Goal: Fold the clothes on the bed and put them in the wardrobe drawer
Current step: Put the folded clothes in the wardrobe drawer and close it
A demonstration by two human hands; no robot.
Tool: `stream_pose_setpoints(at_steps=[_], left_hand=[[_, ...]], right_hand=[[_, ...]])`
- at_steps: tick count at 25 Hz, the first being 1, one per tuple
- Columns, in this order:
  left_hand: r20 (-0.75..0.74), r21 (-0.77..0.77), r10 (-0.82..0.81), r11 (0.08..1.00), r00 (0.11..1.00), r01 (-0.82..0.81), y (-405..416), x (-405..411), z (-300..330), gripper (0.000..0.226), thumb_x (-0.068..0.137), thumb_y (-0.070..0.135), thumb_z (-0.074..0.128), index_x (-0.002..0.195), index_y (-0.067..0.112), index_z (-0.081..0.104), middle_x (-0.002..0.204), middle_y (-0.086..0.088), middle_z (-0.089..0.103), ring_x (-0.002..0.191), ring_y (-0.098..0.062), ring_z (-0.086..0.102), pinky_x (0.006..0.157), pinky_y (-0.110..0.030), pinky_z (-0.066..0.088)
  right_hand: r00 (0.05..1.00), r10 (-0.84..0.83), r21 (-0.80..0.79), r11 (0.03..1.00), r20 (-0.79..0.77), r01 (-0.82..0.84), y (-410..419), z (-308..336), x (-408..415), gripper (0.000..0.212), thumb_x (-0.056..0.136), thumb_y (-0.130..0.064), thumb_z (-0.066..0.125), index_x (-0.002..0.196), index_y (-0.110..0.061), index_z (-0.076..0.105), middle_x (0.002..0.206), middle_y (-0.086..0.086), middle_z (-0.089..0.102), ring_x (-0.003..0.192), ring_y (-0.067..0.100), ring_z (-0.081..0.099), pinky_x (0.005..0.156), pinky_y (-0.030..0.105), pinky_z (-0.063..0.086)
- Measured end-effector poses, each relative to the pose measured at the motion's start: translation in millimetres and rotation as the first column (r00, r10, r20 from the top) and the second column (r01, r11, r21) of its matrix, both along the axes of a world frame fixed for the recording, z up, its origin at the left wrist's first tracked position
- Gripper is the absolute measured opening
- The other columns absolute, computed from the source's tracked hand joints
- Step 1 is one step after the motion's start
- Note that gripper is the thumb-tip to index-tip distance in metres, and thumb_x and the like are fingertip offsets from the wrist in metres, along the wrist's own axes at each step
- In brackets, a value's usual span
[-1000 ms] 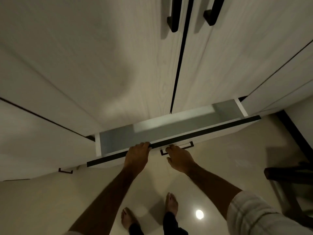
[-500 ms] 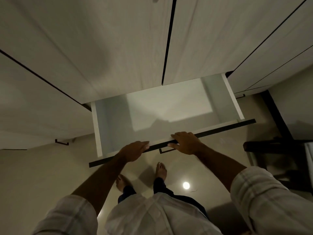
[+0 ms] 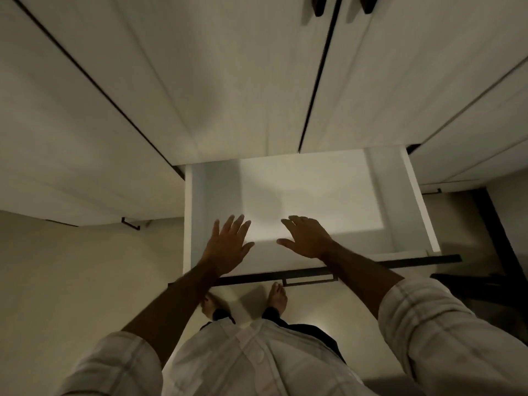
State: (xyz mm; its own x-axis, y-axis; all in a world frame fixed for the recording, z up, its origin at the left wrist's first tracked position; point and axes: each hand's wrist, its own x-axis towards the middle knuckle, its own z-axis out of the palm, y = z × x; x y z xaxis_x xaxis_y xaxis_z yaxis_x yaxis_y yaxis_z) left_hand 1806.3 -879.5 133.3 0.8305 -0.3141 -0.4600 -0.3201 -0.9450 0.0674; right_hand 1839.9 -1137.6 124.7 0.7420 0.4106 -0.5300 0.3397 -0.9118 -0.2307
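Drawer pulled out, both hands free above it.
Left hand (image 3: pixel 228 247) and right hand (image 3: pixel 307 238) spread flat, holding nothing, over the near half of the wardrobe drawer (image 3: pixel 423 212); its long axis runs left-right. No clothes in view, bed not visible.

The back of the drawer (image 3: pixel 314 195) runs in under the wardrobe doors (image 3: pixel 257 81), so its rear wall is hidden, and the two forearms cover parts of its dark front strip (image 3: pixel 414 260) and one end of the small handle (image 3: pixel 310 280) below that strip. At the top edge, above the drawer, the black door handles (image 3: pixel 318 5) are cut off to short stubs, and the doors there are smeared with motion blur. Right of the drawer a dark piece of furniture (image 3: pixel 485 284) is too dim to identify and runs out of the picture, while nearer than the drawer the person's shirt hides most of both feet.
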Motion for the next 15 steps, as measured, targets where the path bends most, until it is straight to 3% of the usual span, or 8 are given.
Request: stream_pose_setpoints(at_steps=[2, 4, 9, 13, 15], left_hand=[[0.104, 0.027, 0.056, 0.998, 0.993, -0.059, 14, 2, 12, 0.078, 0.098, 0.062, 0.005, 0.157, 0.016, 0.025, 0.165, -0.011, 0.018, 0.152, -0.034, 0.014, 0.119, -0.063, 0.016], [0.172, 0.034, 0.146, 0.987, 0.974, -0.154, 34, -2, 21, 0.077, 0.098, 0.064, 0.007, 0.157, 0.016, 0.021, 0.165, -0.011, 0.014, 0.153, -0.035, 0.011, 0.119, -0.064, 0.014], [0.290, 0.058, 0.312, 0.938, 0.905, -0.342, 98, -29, 41, 0.079, 0.098, 0.066, 0.006, 0.159, 0.016, 0.008, 0.167, -0.010, 0.000, 0.153, -0.035, 0.000, 0.120, -0.065, 0.006], [0.374, 0.035, 0.470, 0.854, 0.799, -0.519, 180, -68, 64, 0.079, 0.098, 0.065, 0.005, 0.159, 0.016, 0.001, 0.166, -0.011, -0.006, 0.153, -0.035, -0.005, 0.119, -0.065, 0.008], [0.421, 0.016, 0.536, 0.802, 0.731, -0.597, 233, -104, 74, 0.078, 0.099, 0.064, 0.007, 0.159, 0.016, -0.002, 0.166, -0.011, -0.006, 0.153, -0.034, -0.007, 0.120, -0.064, 0.006]], right_hand=[[0.995, 0.077, 0.028, 0.996, 0.060, -0.079, 25, 13, 14, 0.117, 0.071, -0.086, -0.013, 0.160, -0.019, 0.020, 0.167, 0.011, 0.021, 0.152, 0.030, 0.021, 0.123, 0.049, 0.015], [0.984, 0.145, 0.043, 0.988, 0.099, -0.149, 54, 26, 26, 0.113, 0.073, -0.084, -0.012, 0.162, -0.020, 0.012, 0.169, 0.008, 0.010, 0.156, 0.028, 0.011, 0.124, 0.050, 0.005], [0.930, 0.301, 0.057, 0.946, 0.212, -0.319, 143, 56, 40, 0.112, 0.075, -0.087, -0.008, 0.163, -0.020, 0.007, 0.170, 0.008, 0.004, 0.157, 0.028, 0.006, 0.124, 0.052, 0.003], [0.850, 0.431, 0.045, 0.885, 0.302, -0.464, 252, 83, 29, 0.097, 0.090, -0.080, 0.024, 0.163, -0.021, 0.000, 0.170, 0.006, -0.005, 0.157, 0.026, -0.002, 0.124, 0.052, -0.001], [0.797, 0.493, 0.027, 0.845, 0.348, -0.535, 318, 97, 7, 0.099, 0.086, -0.084, 0.011, 0.163, -0.022, 0.000, 0.170, 0.005, -0.006, 0.157, 0.025, -0.003, 0.124, 0.052, -0.004]])
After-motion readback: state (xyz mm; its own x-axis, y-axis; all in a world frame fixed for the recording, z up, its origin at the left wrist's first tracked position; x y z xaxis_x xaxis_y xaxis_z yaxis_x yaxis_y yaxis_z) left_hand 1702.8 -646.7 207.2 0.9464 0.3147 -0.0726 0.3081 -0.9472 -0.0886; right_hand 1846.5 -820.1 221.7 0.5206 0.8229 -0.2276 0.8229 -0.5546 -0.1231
